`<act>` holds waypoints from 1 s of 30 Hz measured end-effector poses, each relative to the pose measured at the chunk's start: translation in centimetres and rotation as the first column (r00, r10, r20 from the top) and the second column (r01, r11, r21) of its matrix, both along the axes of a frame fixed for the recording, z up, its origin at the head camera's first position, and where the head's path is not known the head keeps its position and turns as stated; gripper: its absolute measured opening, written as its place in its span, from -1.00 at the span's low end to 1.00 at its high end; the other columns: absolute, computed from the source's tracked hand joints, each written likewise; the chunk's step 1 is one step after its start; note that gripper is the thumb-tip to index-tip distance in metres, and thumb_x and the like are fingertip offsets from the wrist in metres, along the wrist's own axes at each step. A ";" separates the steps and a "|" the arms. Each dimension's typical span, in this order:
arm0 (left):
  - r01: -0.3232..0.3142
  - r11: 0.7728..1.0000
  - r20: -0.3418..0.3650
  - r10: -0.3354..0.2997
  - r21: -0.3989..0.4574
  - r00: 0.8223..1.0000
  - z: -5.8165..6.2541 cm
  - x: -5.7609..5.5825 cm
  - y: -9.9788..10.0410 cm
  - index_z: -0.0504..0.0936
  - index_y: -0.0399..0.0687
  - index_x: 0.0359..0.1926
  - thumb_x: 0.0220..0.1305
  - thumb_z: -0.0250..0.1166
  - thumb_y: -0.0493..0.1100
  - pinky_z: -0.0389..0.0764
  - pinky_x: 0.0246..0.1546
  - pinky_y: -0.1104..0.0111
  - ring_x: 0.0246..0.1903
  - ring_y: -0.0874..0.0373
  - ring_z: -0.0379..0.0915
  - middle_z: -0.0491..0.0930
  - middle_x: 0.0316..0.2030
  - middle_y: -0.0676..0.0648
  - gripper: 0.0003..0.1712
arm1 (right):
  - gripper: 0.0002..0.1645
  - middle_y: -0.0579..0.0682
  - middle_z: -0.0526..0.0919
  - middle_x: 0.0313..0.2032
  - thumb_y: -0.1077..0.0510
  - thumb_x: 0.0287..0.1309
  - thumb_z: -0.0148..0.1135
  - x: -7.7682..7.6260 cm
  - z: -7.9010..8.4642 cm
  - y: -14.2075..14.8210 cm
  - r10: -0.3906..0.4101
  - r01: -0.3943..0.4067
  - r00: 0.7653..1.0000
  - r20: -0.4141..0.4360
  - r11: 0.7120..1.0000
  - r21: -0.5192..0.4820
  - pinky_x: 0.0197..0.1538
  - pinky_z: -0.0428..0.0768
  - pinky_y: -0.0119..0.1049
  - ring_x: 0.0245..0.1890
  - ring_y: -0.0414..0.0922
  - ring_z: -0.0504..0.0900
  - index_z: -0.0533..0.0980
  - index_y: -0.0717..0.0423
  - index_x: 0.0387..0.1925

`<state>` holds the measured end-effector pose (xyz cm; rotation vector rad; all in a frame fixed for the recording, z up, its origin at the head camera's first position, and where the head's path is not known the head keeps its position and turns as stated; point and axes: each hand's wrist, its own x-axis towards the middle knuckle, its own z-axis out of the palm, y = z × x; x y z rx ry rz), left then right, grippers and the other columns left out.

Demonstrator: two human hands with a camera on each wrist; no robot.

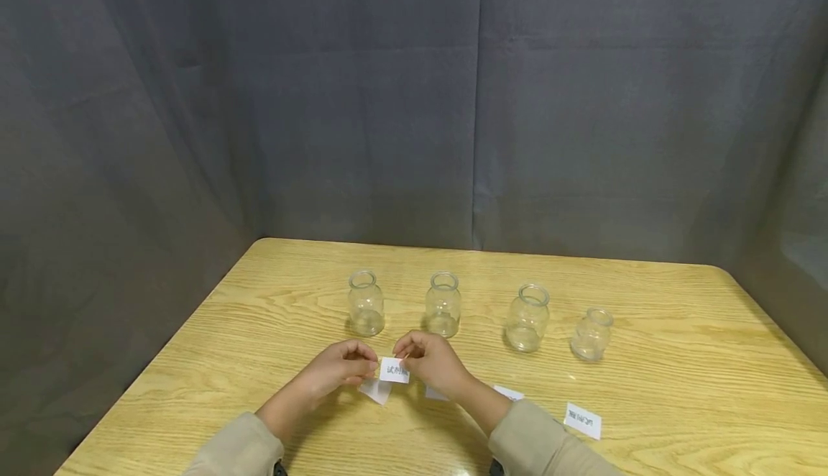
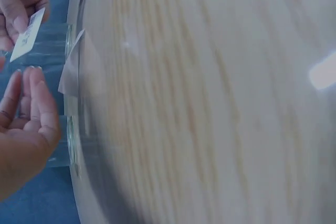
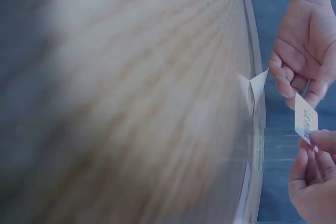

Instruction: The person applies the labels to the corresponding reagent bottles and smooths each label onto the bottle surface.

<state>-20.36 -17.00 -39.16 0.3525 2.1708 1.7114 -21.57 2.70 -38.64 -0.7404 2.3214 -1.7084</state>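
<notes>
My right hand (image 1: 435,362) pinches a small white label (image 1: 394,370) with printed dark characters between thumb and fingers, above the table. Beside the label's left edge is my left hand (image 1: 341,369), its fingers loosely bent. In the left wrist view a gap shows between the left fingertips (image 2: 32,69) and the label. Under the hands a creased white paper piece (image 1: 376,390) rests on the table, one corner bent up. Two clear glass jars, the left one (image 1: 366,303) and its neighbour (image 1: 443,305), stand upright just behind the hands.
Two more glass jars stand to the right, a larger one (image 1: 527,319) and a shorter one (image 1: 591,335). Further white labels lie on the wooden table (image 1: 686,361): one (image 1: 583,420) at the right, others partly behind the right forearm. Dark grey curtains (image 1: 362,102) surround the table.
</notes>
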 end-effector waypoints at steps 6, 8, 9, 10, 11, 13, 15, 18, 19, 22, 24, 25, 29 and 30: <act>-0.054 0.998 -0.005 0.054 0.026 0.999 -0.3 -0.2 0.8 0.37 -0.37 -0.22 0.08 0.16 -0.22 0.40 -0.16 0.19 -0.29 0.11 0.39 0.45 -0.33 -0.10 -0.69 | -0.82 0.00 0.51 -0.38 0.44 -0.04 0.08 -1.0 -0.7 0.0 -0.002 0.003 1.000 -0.027 0.999 0.042 -0.44 0.41 -0.45 -0.44 -0.18 0.39 0.45 0.33 -0.30; -0.090 0.995 -0.005 0.090 0.032 0.996 -0.4 -0.3 1.0 0.39 -0.36 -0.25 0.07 0.18 -0.23 0.43 -0.20 0.23 -0.32 0.12 0.40 0.45 -0.36 -0.09 -0.73 | -0.82 0.00 0.51 -0.38 0.44 -0.03 0.08 -1.1 -0.6 -0.1 0.003 -0.001 0.999 -0.043 0.999 0.048 -0.44 0.42 -0.46 -0.45 -0.18 0.40 0.44 0.32 -0.30; -0.107 0.994 -0.006 0.108 0.038 0.994 -0.4 -0.4 1.0 0.40 -0.35 -0.27 0.07 0.18 -0.25 0.43 -0.21 0.25 -0.34 0.12 0.40 0.45 -0.36 -0.08 -0.75 | -0.82 0.01 0.51 -0.39 0.45 -0.03 0.08 -1.2 -0.5 -0.2 0.000 0.002 0.999 -0.048 0.999 0.049 -0.45 0.42 -0.46 -0.45 -0.18 0.40 0.44 0.32 -0.30; -0.121 0.992 -0.010 0.122 0.040 0.992 -0.5 -0.5 1.1 0.40 -0.35 -0.28 0.07 0.18 -0.26 0.44 -0.23 0.26 -0.35 0.12 0.39 0.44 -0.37 -0.08 -0.76 | -0.82 0.02 0.50 -0.39 0.45 -0.03 0.08 -1.3 -0.4 -0.3 0.003 0.000 0.999 -0.054 0.999 0.046 -0.44 0.42 -0.46 -0.45 -0.18 0.40 0.44 0.33 -0.30; -0.135 0.990 -0.014 0.135 0.044 0.991 -0.5 -0.6 1.1 0.41 -0.35 -0.30 0.07 0.18 -0.27 0.44 -0.24 0.27 -0.36 0.12 0.39 0.43 -0.38 -0.08 -0.78 | -0.82 0.03 0.50 -0.40 0.45 -0.04 0.08 -1.4 -0.4 -0.3 -0.001 0.003 0.998 -0.059 0.999 0.043 -0.44 0.42 -0.47 -0.46 -0.19 0.40 0.44 0.33 -0.31; -0.157 0.986 -0.020 0.158 0.050 0.987 -0.6 -0.8 1.2 0.41 -0.34 -0.32 0.06 0.18 -0.29 0.44 -0.26 0.29 -0.37 0.12 0.38 0.42 -0.39 -0.07 -0.80 | -0.84 0.06 0.50 -0.41 0.46 -0.05 0.08 -1.3 -0.1 -0.5 -0.020 0.022 0.998 -0.064 0.999 0.031 -0.43 0.42 -0.47 -0.45 -0.18 0.40 0.43 0.35 -0.33; -0.179 0.982 -0.028 0.180 0.055 0.983 -0.6 -0.9 1.3 0.41 -0.35 -0.33 0.05 0.18 -0.30 0.44 -0.28 0.30 -0.39 0.13 0.38 0.41 -0.41 -0.06 -0.82 | -0.86 0.06 0.50 -0.44 0.45 -0.05 0.11 -1.4 -0.3 -0.8 -0.054 0.055 0.996 -0.066 0.998 0.018 -0.43 0.43 -0.46 -0.45 -0.18 0.41 0.43 0.35 -0.35; -0.210 0.976 -0.026 0.212 0.055 0.977 -0.5 -1.1 1.3 0.42 -0.32 -0.35 0.05 0.18 -0.30 0.44 -0.30 0.29 -0.41 0.13 0.37 0.40 -0.44 -0.05 -0.84 | -0.88 0.00 0.48 -0.49 0.40 -0.05 0.14 -1.7 -0.6 -1.1 -0.111 0.112 0.992 -0.060 0.994 0.010 -0.43 0.44 -0.45 -0.46 -0.17 0.42 0.43 0.34 -0.38; -0.217 0.975 -0.026 0.218 0.053 0.976 -0.5 -1.1 1.3 0.42 -0.31 -0.35 0.05 0.17 -0.30 0.44 -0.30 0.28 -0.41 0.13 0.37 0.39 -0.44 -0.05 -0.85 | -0.88 0.00 0.47 -0.51 0.39 -0.05 0.15 -1.8 -0.6 -1.2 -0.129 0.130 0.990 -0.059 0.992 0.007 -0.44 0.44 -0.45 -0.47 -0.17 0.42 0.43 0.34 -0.39; -0.220 0.974 -0.030 0.222 0.046 0.975 -0.4 -1.2 1.3 0.41 -0.30 -0.35 0.06 0.17 -0.28 0.43 -0.29 0.26 -0.40 0.13 0.37 0.40 -0.44 -0.05 -0.84 | -0.90 -0.06 0.43 -0.56 0.35 -0.05 0.17 -2.2 -1.2 -1.5 -0.164 0.164 0.986 -0.042 0.986 -0.002 -0.50 0.41 -0.46 -0.53 -0.21 0.38 0.44 0.31 -0.42; -0.221 0.974 -0.043 0.223 0.042 0.974 -0.4 -1.4 1.2 0.41 -0.31 -0.35 0.07 0.16 -0.27 0.42 -0.28 0.25 -0.40 0.13 0.37 0.40 -0.44 -0.05 -0.83 | -0.91 -0.05 0.42 -0.59 0.34 -0.05 0.18 -2.3 -1.4 -1.7 -0.180 0.180 0.983 -0.028 0.984 -0.012 -0.53 0.39 -0.47 -0.56 -0.22 0.36 0.44 0.29 -0.45; -0.229 0.973 -0.046 0.231 0.041 0.972 -0.5 -1.4 1.0 0.41 -0.32 -0.34 0.07 0.16 -0.27 0.42 -0.28 0.25 -0.40 0.14 0.37 0.40 -0.44 -0.04 -0.83 | -0.91 -0.05 0.41 -0.59 0.33 -0.05 0.19 -2.3 -1.5 -1.8 -0.182 0.181 0.983 -0.018 0.983 -0.014 -0.54 0.38 -0.47 -0.58 -0.22 0.35 0.44 0.28 -0.46; -0.270 0.962 -0.056 0.272 0.048 0.961 -0.6 -1.7 0.6 0.41 -0.35 -0.35 0.07 0.16 -0.30 0.42 -0.32 0.28 -0.42 0.15 0.38 0.42 -0.47 -0.04 -0.83 | -0.91 -0.06 0.41 -0.60 0.31 -0.03 0.18 -2.6 -1.6 -2.4 -0.196 0.196 0.981 0.017 0.981 -0.010 -0.53 0.38 -0.47 -0.58 -0.22 0.36 0.43 0.26 -0.47; -0.278 0.959 -0.057 0.281 0.054 0.958 -0.6 -1.8 0.6 0.40 -0.36 -0.35 0.06 0.16 -0.31 0.42 -0.33 0.28 -0.43 0.14 0.38 0.42 -0.48 -0.04 -0.83 | -0.91 -0.05 0.41 -0.60 0.31 -0.03 0.18 -2.6 -1.6 -2.5 -0.200 0.201 0.980 0.021 0.980 -0.008 -0.53 0.37 -0.46 -0.58 -0.20 0.37 0.43 0.26 -0.47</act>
